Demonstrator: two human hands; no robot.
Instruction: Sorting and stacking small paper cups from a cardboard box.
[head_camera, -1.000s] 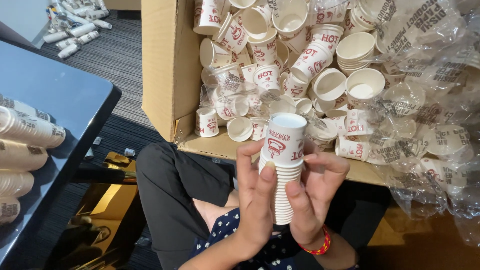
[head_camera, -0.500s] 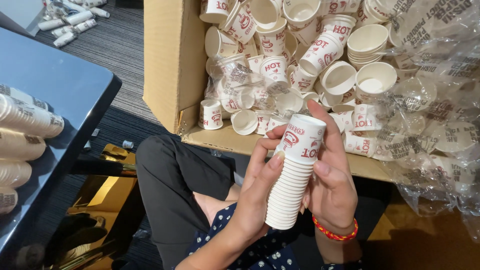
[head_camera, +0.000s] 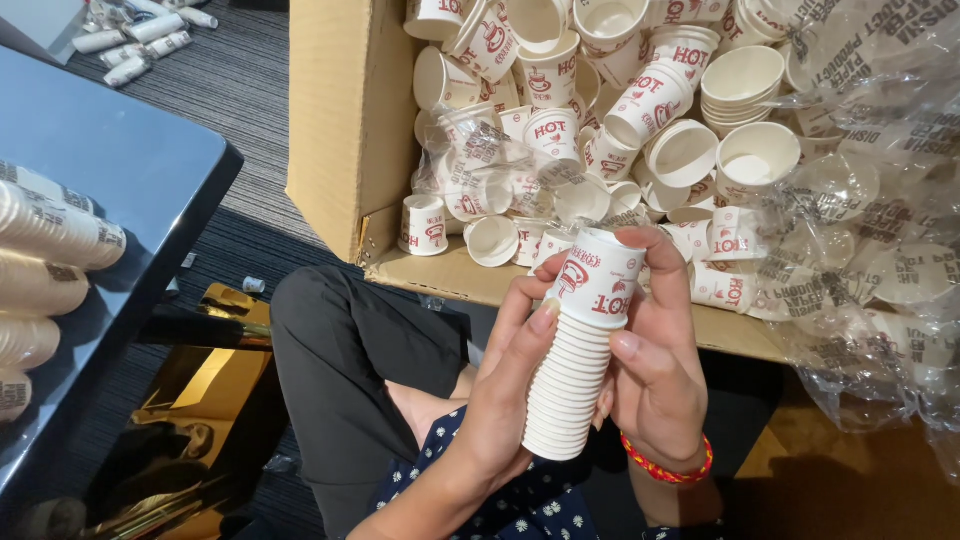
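Note:
Both my hands hold one tall stack of small white paper cups with red print (head_camera: 580, 350), tilted slightly right, above my lap. My left hand (head_camera: 500, 400) wraps the stack's left side, fingertips up near the top cup. My right hand (head_camera: 655, 365), with a red and yellow bracelet at the wrist, grips the right side, its index finger curled over the top cup's rim. Just beyond the stack stands an open cardboard box (head_camera: 345, 130) full of several loose cups of the same kind (head_camera: 600, 110).
Crumpled clear plastic wrap (head_camera: 870, 230) spills over the box's right side. A dark glossy table (head_camera: 110, 170) at left carries wrapped cup sleeves (head_camera: 50, 225) lying on their sides. More sleeves (head_camera: 140, 40) lie on the grey carpet at top left. My black-trousered knee (head_camera: 350, 340) is below the box.
The cup stack has shifted a little right and tilted, its top leaning toward the box. My right index finger now hooks over the top rim; both hands keep their hold.

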